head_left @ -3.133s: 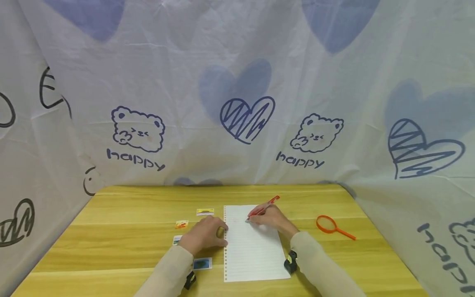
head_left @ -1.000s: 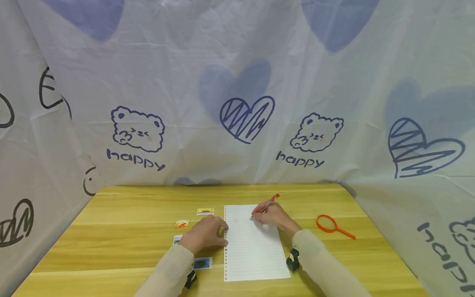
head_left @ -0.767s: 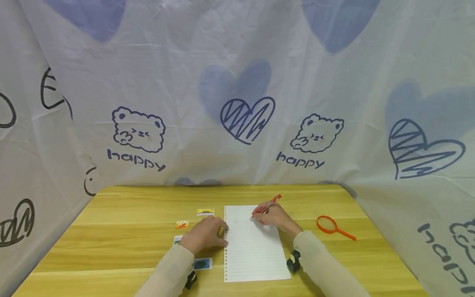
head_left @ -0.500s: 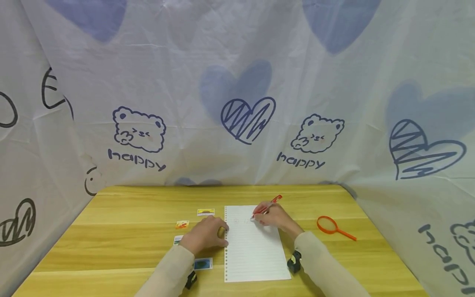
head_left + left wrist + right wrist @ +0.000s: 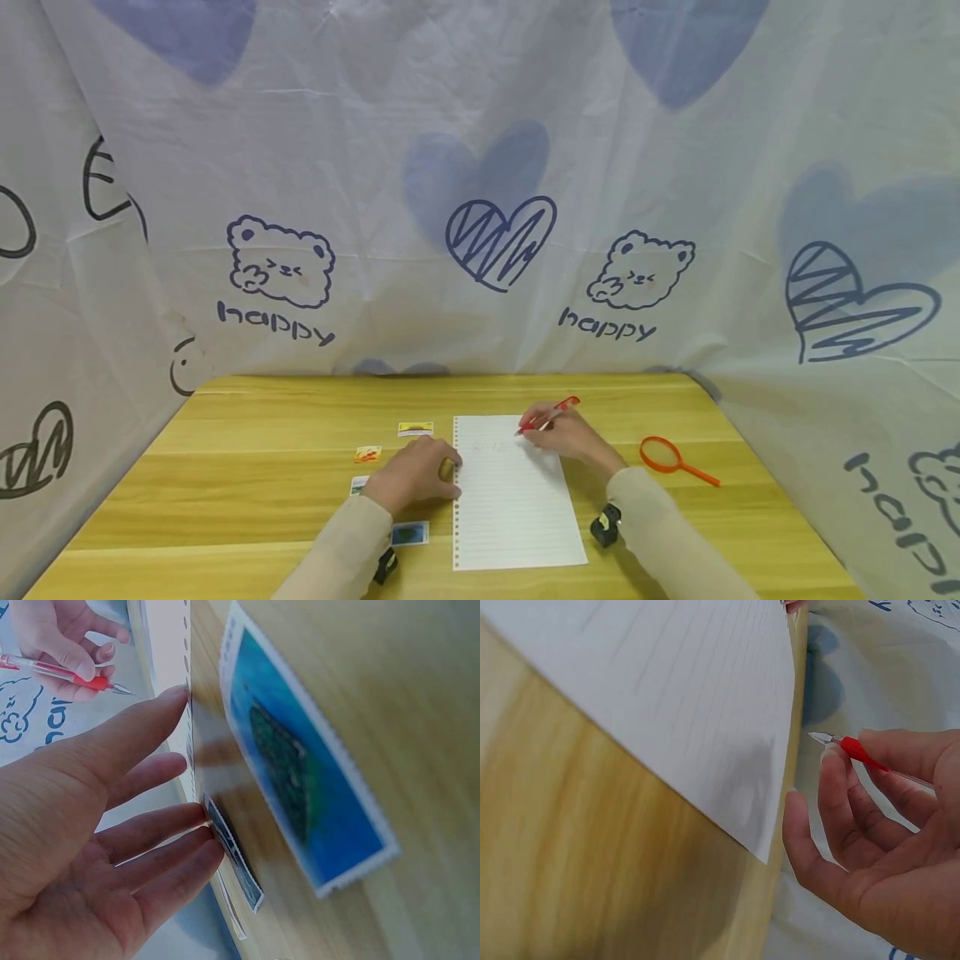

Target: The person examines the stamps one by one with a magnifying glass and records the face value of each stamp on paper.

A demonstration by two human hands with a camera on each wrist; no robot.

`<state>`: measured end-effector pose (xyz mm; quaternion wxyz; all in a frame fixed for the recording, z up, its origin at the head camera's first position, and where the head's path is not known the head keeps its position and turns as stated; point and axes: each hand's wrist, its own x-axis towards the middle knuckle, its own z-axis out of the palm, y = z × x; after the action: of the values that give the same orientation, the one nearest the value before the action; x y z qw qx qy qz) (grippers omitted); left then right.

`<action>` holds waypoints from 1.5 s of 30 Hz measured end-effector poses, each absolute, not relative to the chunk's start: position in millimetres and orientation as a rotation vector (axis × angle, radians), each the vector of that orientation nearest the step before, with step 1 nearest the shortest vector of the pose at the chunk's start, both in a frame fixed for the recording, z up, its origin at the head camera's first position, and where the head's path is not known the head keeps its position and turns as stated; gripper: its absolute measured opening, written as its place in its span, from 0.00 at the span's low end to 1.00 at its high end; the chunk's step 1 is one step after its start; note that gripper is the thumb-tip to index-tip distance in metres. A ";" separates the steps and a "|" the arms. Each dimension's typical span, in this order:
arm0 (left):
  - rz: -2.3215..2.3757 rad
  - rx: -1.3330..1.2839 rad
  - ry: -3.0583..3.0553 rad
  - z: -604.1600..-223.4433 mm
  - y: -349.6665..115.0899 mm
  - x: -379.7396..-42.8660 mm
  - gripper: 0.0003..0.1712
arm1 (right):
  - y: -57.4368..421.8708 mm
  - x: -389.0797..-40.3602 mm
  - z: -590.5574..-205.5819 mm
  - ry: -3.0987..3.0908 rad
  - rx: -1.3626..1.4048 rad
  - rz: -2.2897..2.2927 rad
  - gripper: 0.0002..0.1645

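Note:
A lined sheet of loose-leaf paper [image 5: 510,508], punched with holes along its left edge, lies on the table. Faint reddish marks show near its top. My right hand [image 5: 566,433] pinches a red pen [image 5: 558,410] between thumb and fingers over the upper right of the sheet. In the right wrist view the nib of the pen [image 5: 851,746] stands off the paper. My left hand [image 5: 416,475] rests at the punched edge, thumb and fingertips touching it, fingers loosely extended. Close by that hand lies a stamp with a green island on blue [image 5: 330,802].
Left of the sheet are several more stamps: a yellow stamp [image 5: 416,428], an orange stamp [image 5: 367,454] and a stamp partly hidden by the left hand [image 5: 358,483]. An orange magnifying glass [image 5: 693,472] lies to the right. A printed cloth [image 5: 390,167] hangs behind the wooden table [image 5: 262,467].
My right hand has moved right and slightly away from me, and the pen tip has left the written marks. More reddish marks show than three seconds ago. The left hand stays put.

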<state>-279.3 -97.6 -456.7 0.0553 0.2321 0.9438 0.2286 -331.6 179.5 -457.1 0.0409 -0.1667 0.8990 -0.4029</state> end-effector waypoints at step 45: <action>0.675 0.695 2.878 -459.8 -98.1 -281.8 0.24 | 236.9 -329.9 -446.2 3.103 -0.802 -0.805 0.14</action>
<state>-281.8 -98.1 -459.8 0.0524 0.2287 0.9464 0.2218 -329.9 236.9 -446.2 -0.0814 -0.2420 0.9359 -0.2426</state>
